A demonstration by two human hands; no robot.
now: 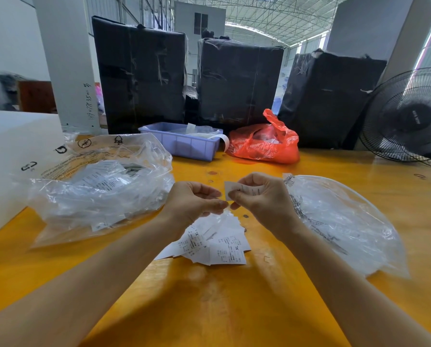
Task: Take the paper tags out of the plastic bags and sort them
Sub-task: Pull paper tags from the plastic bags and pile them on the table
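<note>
The paper tag (244, 190) at frame centre is half hidden by the right hand (262, 196), whose curled fingers pinch it, long axis roughly level. The left hand (192, 200) pinches something thin and clear (hard to make out). Below lies a pile of tags (217, 242) on the yellow table (209, 309). At left, a heap of plastic bags (102, 181) holds more tags; at right is a flattened clear bag (342, 221).

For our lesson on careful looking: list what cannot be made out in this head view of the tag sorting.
- Small print on the tag pile: too small.
- Held tag: partly hidden by the right hand.
- Red bag contents: hidden by crumpled plastic.
- Fan: cut off by the right edge.
</note>
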